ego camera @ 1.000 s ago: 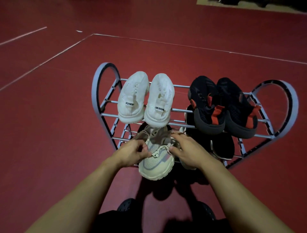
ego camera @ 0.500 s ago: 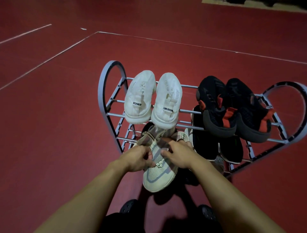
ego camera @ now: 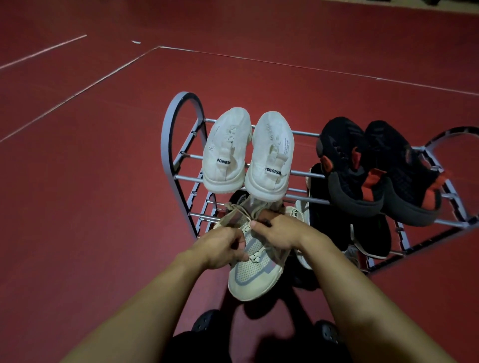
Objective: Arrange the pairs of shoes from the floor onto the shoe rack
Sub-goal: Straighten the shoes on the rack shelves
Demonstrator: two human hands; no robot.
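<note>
Both hands, left [ego camera: 223, 248] and right [ego camera: 278, 233], gripped a beige shoe [ego camera: 255, 269] at the rack's [ego camera: 178, 124] lower tier, toe outward. Next, probably sliding it in beside its mate.

Floor [ego camera: 77, 207]: dark red, smooth and matte, filling nearly the whole view.
White lines [ego camera: 77, 90]: thin painted stripes crossing the floor; two run diagonally at the left, and one runs across the far side, meeting the inner diagonal at a corner.
Pale strip [ego camera: 388, 2]: lighter flooring along the top edge.
Light: dim, brightest at centre, corners falling dark.
</note>
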